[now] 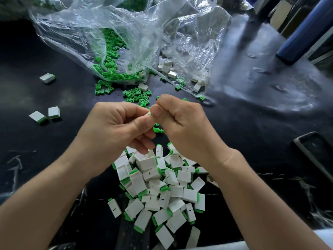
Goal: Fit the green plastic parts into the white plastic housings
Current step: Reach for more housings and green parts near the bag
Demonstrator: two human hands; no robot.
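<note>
Left hand: your left hand (122,127) is curled up, thumb and forefinger pinching a housing (149,113) over the table (252,114).
Right hand: your right hand (182,123) is curled too, thumb tip jammed against that same housing, so both hands have hold of it.
What's inside: only a white sliver pokes out between your thumbs. There's probably a green bit going in, but it's hidden, so no idea how far it's seated.
Green part: one green part (156,130) shows just under your knuckles. I can't tell if you're holding it or it's lying on the table.
Stock: loose green parts (137,95) spill out of the bag (126,33) just past your hands, and the bare housings (167,69) sit in the bag's right side.
Done: the pile (162,186) of fitted ones is near you, under your wrists, with a few strays (54,112) off to the left.
Handling: my guess is these are tiny, light, stiff and smooth, so they'll squirt out of a sloppy pinch. The thin green prongs look like the weak spot if they go in crooked.
Where to hold: take the housing by its broad flat faces, open end clear. Take the green part by its wide end, prongs leading.
</note>
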